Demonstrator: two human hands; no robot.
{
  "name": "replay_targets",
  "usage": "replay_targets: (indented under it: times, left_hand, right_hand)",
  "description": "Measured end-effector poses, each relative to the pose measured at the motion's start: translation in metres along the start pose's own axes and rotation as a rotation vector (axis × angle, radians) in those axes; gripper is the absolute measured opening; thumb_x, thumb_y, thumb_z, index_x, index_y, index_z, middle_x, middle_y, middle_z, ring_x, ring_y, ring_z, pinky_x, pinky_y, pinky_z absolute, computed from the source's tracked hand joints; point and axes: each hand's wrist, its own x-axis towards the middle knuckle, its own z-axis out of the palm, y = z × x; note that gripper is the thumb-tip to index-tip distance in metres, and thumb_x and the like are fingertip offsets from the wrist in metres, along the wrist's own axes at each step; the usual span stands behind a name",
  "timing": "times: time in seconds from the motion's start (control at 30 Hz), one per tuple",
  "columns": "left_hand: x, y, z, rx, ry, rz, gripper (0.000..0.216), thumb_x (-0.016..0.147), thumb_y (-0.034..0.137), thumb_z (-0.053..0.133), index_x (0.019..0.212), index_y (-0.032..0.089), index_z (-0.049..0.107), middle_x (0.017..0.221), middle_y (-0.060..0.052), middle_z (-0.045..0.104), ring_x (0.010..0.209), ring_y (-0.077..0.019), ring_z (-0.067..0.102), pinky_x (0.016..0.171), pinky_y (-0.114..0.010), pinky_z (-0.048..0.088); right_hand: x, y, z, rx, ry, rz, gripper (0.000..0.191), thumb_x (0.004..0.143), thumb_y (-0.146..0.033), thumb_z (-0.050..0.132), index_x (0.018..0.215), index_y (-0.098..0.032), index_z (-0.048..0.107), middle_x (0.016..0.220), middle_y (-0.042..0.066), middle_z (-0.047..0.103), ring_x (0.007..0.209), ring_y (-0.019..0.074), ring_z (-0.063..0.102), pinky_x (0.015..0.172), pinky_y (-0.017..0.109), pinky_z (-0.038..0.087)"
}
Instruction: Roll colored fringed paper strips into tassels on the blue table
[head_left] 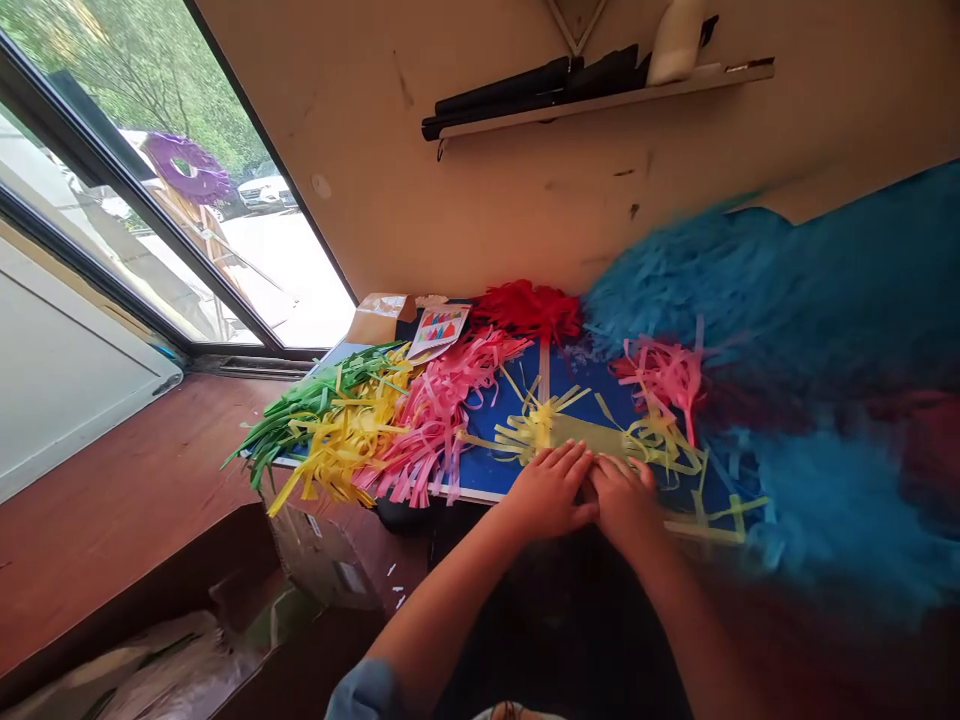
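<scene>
Lying beneath left fingers (573, 455) and right fingers (616, 467), yellow paper (589, 432) extends forward, grip unclear.

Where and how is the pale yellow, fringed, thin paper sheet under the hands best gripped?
Probably pinch the paper sheet by its plain middle, coming from the near side, where the left hand and right hand rest: that part looks flat, while loose strips splay at both ends.
</scene>
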Motion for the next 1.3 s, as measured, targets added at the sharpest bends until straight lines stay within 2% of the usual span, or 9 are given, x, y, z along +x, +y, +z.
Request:
replay_targets:
  times: [0.13, 0.23, 0.3, 0.4, 0.57, 0.77, 0.9, 1.1, 1.3]
  left_hand:
    - [-0.002, -0.013, 0.011, 0.045, -0.098, -0.003, 0.079, 0.080, 0.065, 0.038, 0.137, 0.010, 0.028, 0.144, -0.012, 0.029, 0.133, -0.0244, 0.025, 0.107, -0.040, 0.023]
    - [-0.012, -0.011, 0.012, 0.099, -0.085, -0.041, 0.076, 0.081, 0.064, 0.039, 0.136, 0.012, 0.031, 0.144, -0.012, 0.031, 0.132, -0.0257, 0.027, 0.104, -0.040, 0.027]
    - [-0.016, -0.005, 0.010, 0.128, -0.063, -0.088, 0.068, 0.081, 0.059, 0.044, 0.132, 0.014, 0.037, 0.140, -0.011, 0.038, 0.127, -0.0263, 0.034, 0.100, -0.041, 0.032]
    - [-0.015, 0.001, 0.008, 0.147, -0.032, -0.091, 0.054, 0.080, 0.053, 0.051, 0.123, 0.019, 0.047, 0.130, -0.008, 0.050, 0.115, -0.0244, 0.046, 0.094, -0.040, 0.036]
    - [-0.017, -0.001, 0.005, 0.201, 0.015, 0.004, 0.040, 0.083, 0.044, 0.052, 0.115, 0.020, 0.051, 0.119, -0.006, 0.055, 0.100, -0.0219, 0.052, 0.087, -0.038, 0.038]
    - [-0.027, 0.002, 0.006, 0.254, 0.022, 0.142, 0.024, 0.088, 0.030, 0.046, 0.106, 0.016, 0.053, 0.104, -0.007, 0.059, 0.088, -0.0198, 0.054, 0.078, -0.034, 0.041]
    - [-0.024, 0.009, 0.003, 0.158, 0.016, 0.068, 0.026, 0.086, 0.036, 0.047, 0.101, 0.015, 0.055, 0.096, -0.007, 0.060, 0.086, -0.0207, 0.055, 0.076, -0.034, 0.042]
    - [-0.003, 0.002, -0.017, 0.047, -0.087, -0.116, 0.028, 0.090, 0.031, 0.037, 0.085, 0.015, 0.060, 0.085, -0.006, 0.059, 0.084, -0.0204, 0.055, 0.073, -0.033, 0.044]
    - [0.002, -0.006, -0.023, 0.022, -0.103, -0.135, 0.030, 0.086, 0.039, 0.043, 0.086, 0.016, 0.063, 0.088, -0.008, 0.059, 0.086, -0.0235, 0.054, 0.074, -0.037, 0.044]
  right_hand:
    - [-0.023, 0.028, -0.009, -0.094, -0.049, 0.032, 0.032, 0.088, -0.034, 0.041, 0.111, -0.020, 0.057, 0.121, 0.009, 0.056, 0.110, 0.0267, 0.049, 0.097, 0.050, 0.022]
    - [-0.044, 0.053, -0.030, -0.225, 0.062, 0.208, 0.041, 0.086, -0.043, 0.041, 0.108, -0.013, 0.059, 0.119, 0.017, 0.056, 0.111, 0.0340, 0.047, 0.093, 0.055, 0.027]
    - [-0.053, 0.059, -0.044, -0.236, 0.215, 0.298, 0.038, 0.086, -0.041, 0.044, 0.101, -0.011, 0.061, 0.110, 0.018, 0.060, 0.107, 0.0336, 0.050, 0.089, 0.050, 0.034]
    - [-0.055, 0.048, -0.055, -0.105, 0.288, 0.164, 0.027, 0.083, -0.035, 0.051, 0.097, -0.014, 0.061, 0.100, 0.012, 0.065, 0.099, 0.0263, 0.055, 0.083, 0.039, 0.040]
    - [-0.036, 0.017, -0.035, 0.067, 0.098, -0.207, 0.029, 0.087, -0.027, 0.043, 0.110, -0.018, 0.057, 0.115, 0.008, 0.060, 0.108, 0.0229, 0.052, 0.095, 0.042, 0.029]
    - [-0.033, 0.024, -0.025, 0.159, 0.007, -0.348, 0.024, 0.087, -0.014, 0.038, 0.093, -0.020, 0.061, 0.096, 0.003, 0.067, 0.091, 0.0165, 0.058, 0.091, 0.036, 0.031]
    - [-0.029, 0.026, -0.034, 0.194, -0.086, -0.299, 0.024, 0.088, -0.018, 0.036, 0.087, -0.019, 0.061, 0.091, 0.005, 0.065, 0.087, 0.0176, 0.056, 0.083, 0.034, 0.033]
    - [0.011, 0.028, -0.035, 0.236, -0.456, 0.055, 0.026, 0.088, -0.026, 0.033, 0.077, -0.020, 0.055, 0.079, 0.004, 0.062, 0.079, 0.0170, 0.055, 0.073, 0.030, 0.035]
    - [0.039, 0.035, -0.041, 0.251, -0.581, 0.088, 0.027, 0.086, -0.032, 0.035, 0.076, -0.021, 0.058, 0.077, 0.003, 0.063, 0.071, 0.0161, 0.056, 0.063, 0.027, 0.036]
